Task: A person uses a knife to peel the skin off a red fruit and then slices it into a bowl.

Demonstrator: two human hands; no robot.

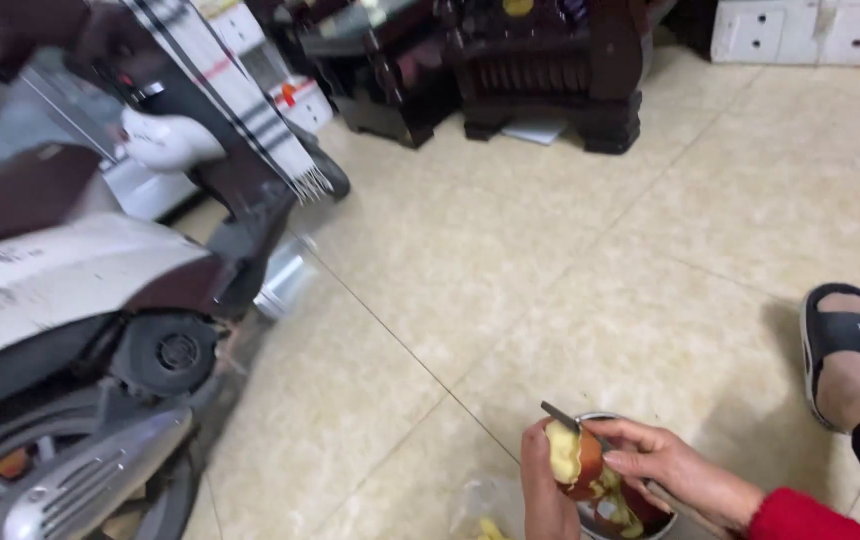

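My left hand [542, 497] holds a partly peeled apple [572, 458], with red skin on one side and pale yellow flesh showing on the other. My right hand [668, 467], with a red sleeve behind it, grips a small knife [560, 415] whose dark blade lies against the top of the apple. Both hands are low in the view, right above a round metal bowl [650, 522] on the floor that holds strips of peel.
A scooter [80, 330] fills the left side, a striped scarf [240, 100] draped over it. Dark carved wooden furniture [540, 65] stands at the back, white drawers [810, 30] at far right. A foot in a black sandal [842, 345] rests on the beige tiles. A clear plastic bag [480, 510] lies beside the bowl.
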